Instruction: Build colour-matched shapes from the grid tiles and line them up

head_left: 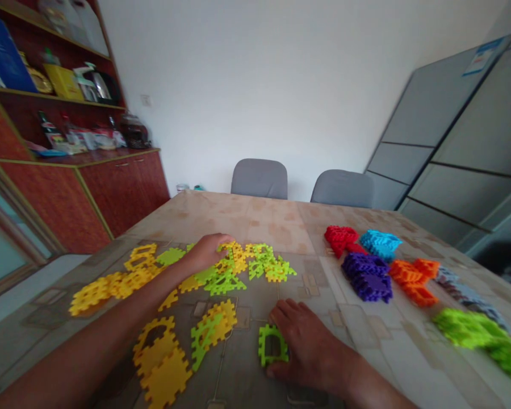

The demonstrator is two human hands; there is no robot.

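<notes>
My left hand [208,253] reaches over the far pile of interlocking plastic pieces. Its fingers bend down around the edge of a yellow interlocking piece [226,247]; the thumb is hidden. Near the front, my right hand [302,343] is closed on the right side of a green interlocking piece [262,346], a toothed square with a window, low over the tabletop. Between my arms lie a green triangular piece [202,341] against yellow pieces [225,318]. More yellow toothed pieces [166,378] overlap beside my left forearm.
Sorted by colour on the right are red [340,238], blue [380,243], purple [368,276], orange [413,278], grey [468,292] and green stacks [472,329]. A yellow row [97,292] lies left on the patterned table [247,218]. Two grey chairs [259,177] stand behind it.
</notes>
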